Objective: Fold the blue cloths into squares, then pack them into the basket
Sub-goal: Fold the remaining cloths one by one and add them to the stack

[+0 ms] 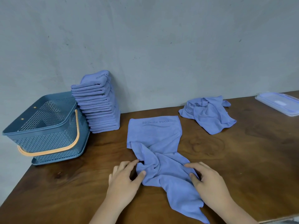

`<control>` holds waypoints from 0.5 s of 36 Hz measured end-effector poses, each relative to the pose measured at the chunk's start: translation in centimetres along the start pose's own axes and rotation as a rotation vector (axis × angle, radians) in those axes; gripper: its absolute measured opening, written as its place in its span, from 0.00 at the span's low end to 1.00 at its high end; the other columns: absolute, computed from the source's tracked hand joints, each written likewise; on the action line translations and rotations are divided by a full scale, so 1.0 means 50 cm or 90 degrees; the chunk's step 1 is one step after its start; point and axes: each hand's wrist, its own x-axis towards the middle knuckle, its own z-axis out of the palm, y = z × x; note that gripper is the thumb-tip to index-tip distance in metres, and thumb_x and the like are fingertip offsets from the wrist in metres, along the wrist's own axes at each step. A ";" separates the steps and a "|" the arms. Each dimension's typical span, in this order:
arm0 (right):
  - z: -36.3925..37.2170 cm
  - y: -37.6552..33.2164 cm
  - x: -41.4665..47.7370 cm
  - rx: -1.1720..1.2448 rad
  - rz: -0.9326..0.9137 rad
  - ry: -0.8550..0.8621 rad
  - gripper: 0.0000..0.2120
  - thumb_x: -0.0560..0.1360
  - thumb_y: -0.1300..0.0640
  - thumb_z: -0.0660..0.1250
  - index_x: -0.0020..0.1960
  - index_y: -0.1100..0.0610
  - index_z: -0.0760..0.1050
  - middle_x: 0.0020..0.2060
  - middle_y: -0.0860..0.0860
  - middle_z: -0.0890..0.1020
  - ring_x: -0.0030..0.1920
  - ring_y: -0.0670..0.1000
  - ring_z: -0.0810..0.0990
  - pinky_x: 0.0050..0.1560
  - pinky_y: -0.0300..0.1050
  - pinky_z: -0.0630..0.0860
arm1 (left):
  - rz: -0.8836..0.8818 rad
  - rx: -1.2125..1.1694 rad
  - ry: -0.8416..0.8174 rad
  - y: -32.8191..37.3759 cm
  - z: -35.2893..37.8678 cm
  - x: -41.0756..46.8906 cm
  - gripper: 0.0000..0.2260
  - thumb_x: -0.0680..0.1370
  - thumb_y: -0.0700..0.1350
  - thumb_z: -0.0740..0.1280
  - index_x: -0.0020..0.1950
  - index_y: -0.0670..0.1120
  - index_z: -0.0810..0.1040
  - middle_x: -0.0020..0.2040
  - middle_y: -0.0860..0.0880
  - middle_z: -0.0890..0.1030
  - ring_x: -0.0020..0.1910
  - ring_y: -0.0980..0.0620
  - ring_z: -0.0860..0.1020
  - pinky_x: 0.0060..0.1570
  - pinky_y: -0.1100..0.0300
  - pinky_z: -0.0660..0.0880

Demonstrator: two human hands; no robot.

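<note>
A blue cloth (155, 138) lies on the wooden table (64, 188), flat at its far end and bunched toward me. My left hand (124, 180) pinches its left bunched edge between thumb and fingers. My right hand (208, 180) grips its right bunched edge. A tall stack of folded blue cloths (98, 104) stands against the wall. Left of the stack sits the dark blue perforated basket (45, 126), its orange handle folded down at the front. A crumpled blue cloth (208, 113) lies at the back right.
A clear plastic lid (278, 104) lies at the far right corner of the table. The grey wall (161, 46) runs right behind the table. The table's left edge slants away close to the basket.
</note>
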 end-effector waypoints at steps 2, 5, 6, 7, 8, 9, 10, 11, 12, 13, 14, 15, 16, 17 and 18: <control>-0.002 -0.001 0.001 0.053 0.016 0.004 0.19 0.80 0.60 0.70 0.59 0.35 0.80 0.54 0.33 0.81 0.48 0.43 0.82 0.46 0.41 0.78 | 0.011 -0.002 -0.015 0.004 -0.004 0.009 0.09 0.80 0.67 0.64 0.58 0.69 0.75 0.61 0.71 0.69 0.62 0.64 0.65 0.62 0.58 0.61; -0.006 0.005 0.000 0.185 0.044 0.003 0.20 0.80 0.64 0.69 0.60 0.38 0.81 0.56 0.35 0.83 0.51 0.43 0.83 0.53 0.43 0.79 | 0.055 -0.173 -0.046 0.008 -0.013 0.012 0.09 0.82 0.55 0.70 0.47 0.52 0.82 0.58 0.63 0.79 0.60 0.61 0.72 0.63 0.57 0.68; -0.010 0.006 0.000 0.250 0.058 0.001 0.21 0.81 0.65 0.69 0.62 0.41 0.82 0.58 0.37 0.84 0.55 0.43 0.84 0.58 0.46 0.79 | 0.066 -0.274 -0.067 0.010 -0.021 0.007 0.10 0.82 0.50 0.70 0.44 0.48 0.81 0.55 0.58 0.81 0.58 0.58 0.76 0.61 0.56 0.71; -0.015 0.008 0.001 0.314 0.076 0.003 0.21 0.81 0.67 0.68 0.63 0.44 0.83 0.59 0.39 0.85 0.59 0.44 0.84 0.62 0.49 0.79 | 0.065 -0.377 -0.077 0.011 -0.031 0.001 0.12 0.82 0.46 0.71 0.41 0.45 0.79 0.48 0.53 0.82 0.51 0.53 0.79 0.56 0.54 0.73; -0.022 0.007 0.002 0.371 0.094 0.008 0.21 0.81 0.69 0.66 0.63 0.47 0.83 0.59 0.42 0.86 0.62 0.45 0.84 0.64 0.51 0.78 | 0.053 -0.473 -0.069 0.006 -0.038 -0.002 0.14 0.81 0.45 0.72 0.37 0.43 0.75 0.41 0.47 0.79 0.43 0.45 0.77 0.47 0.50 0.71; -0.031 0.005 0.002 0.418 0.114 0.011 0.21 0.81 0.71 0.65 0.63 0.49 0.84 0.59 0.44 0.87 0.62 0.47 0.84 0.65 0.52 0.78 | 0.028 -0.554 -0.048 -0.003 -0.043 -0.006 0.18 0.79 0.46 0.73 0.36 0.40 0.69 0.36 0.42 0.70 0.37 0.40 0.68 0.41 0.50 0.65; -0.041 0.003 0.003 0.454 0.140 0.008 0.22 0.80 0.73 0.64 0.63 0.50 0.84 0.58 0.45 0.87 0.62 0.47 0.84 0.65 0.52 0.78 | -0.005 -0.620 -0.019 -0.010 -0.049 -0.011 0.22 0.75 0.48 0.74 0.35 0.40 0.64 0.35 0.43 0.64 0.36 0.42 0.62 0.39 0.51 0.59; -0.050 -0.001 0.003 0.475 0.164 -0.004 0.23 0.80 0.74 0.64 0.62 0.51 0.84 0.57 0.46 0.88 0.61 0.48 0.85 0.64 0.52 0.79 | -0.034 -0.662 0.001 -0.021 -0.053 -0.014 0.23 0.73 0.49 0.74 0.36 0.38 0.62 0.36 0.44 0.64 0.37 0.44 0.61 0.39 0.51 0.57; -0.057 -0.003 0.002 0.475 0.183 -0.025 0.23 0.79 0.75 0.63 0.61 0.52 0.85 0.55 0.48 0.88 0.59 0.49 0.86 0.62 0.52 0.80 | -0.062 -0.672 0.004 -0.025 -0.060 -0.018 0.24 0.73 0.50 0.74 0.36 0.37 0.63 0.37 0.44 0.66 0.38 0.45 0.62 0.39 0.52 0.57; -0.061 -0.002 0.003 0.456 0.193 -0.051 0.24 0.78 0.76 0.62 0.59 0.52 0.86 0.53 0.49 0.89 0.57 0.50 0.87 0.61 0.52 0.80 | -0.088 -0.644 -0.007 -0.030 -0.068 -0.022 0.24 0.72 0.50 0.74 0.36 0.36 0.64 0.37 0.44 0.67 0.38 0.45 0.62 0.38 0.53 0.57; -0.062 0.001 0.003 0.419 0.201 -0.078 0.24 0.77 0.76 0.62 0.57 0.52 0.87 0.51 0.50 0.89 0.54 0.52 0.87 0.59 0.51 0.81 | -0.111 -0.590 -0.033 -0.031 -0.078 -0.028 0.22 0.73 0.49 0.74 0.35 0.38 0.64 0.35 0.45 0.66 0.35 0.46 0.62 0.35 0.54 0.57; -0.064 0.004 0.003 0.373 0.205 -0.103 0.24 0.77 0.75 0.61 0.54 0.51 0.87 0.48 0.50 0.89 0.51 0.52 0.88 0.56 0.49 0.82 | -0.128 -0.525 -0.070 -0.034 -0.087 -0.034 0.19 0.75 0.46 0.73 0.34 0.40 0.65 0.32 0.45 0.66 0.31 0.48 0.63 0.33 0.56 0.57; -0.066 0.006 0.007 0.324 0.203 -0.122 0.23 0.77 0.73 0.62 0.51 0.50 0.88 0.45 0.50 0.89 0.47 0.53 0.88 0.51 0.48 0.82 | -0.137 -0.451 -0.113 -0.033 -0.095 -0.042 0.18 0.77 0.43 0.71 0.33 0.42 0.67 0.29 0.45 0.66 0.27 0.49 0.66 0.31 0.57 0.59; -0.069 0.009 0.011 0.277 0.200 -0.133 0.20 0.77 0.70 0.63 0.49 0.49 0.88 0.41 0.49 0.88 0.40 0.53 0.87 0.44 0.48 0.81 | -0.140 -0.372 -0.152 -0.034 -0.103 -0.051 0.17 0.79 0.42 0.70 0.32 0.44 0.69 0.27 0.44 0.67 0.25 0.49 0.68 0.30 0.58 0.62; -0.071 0.011 0.017 0.229 0.197 -0.139 0.18 0.78 0.67 0.63 0.46 0.48 0.87 0.37 0.49 0.87 0.33 0.52 0.84 0.38 0.47 0.79 | -0.139 -0.294 -0.180 -0.035 -0.111 -0.058 0.18 0.80 0.44 0.69 0.32 0.45 0.70 0.25 0.44 0.69 0.24 0.49 0.71 0.30 0.58 0.64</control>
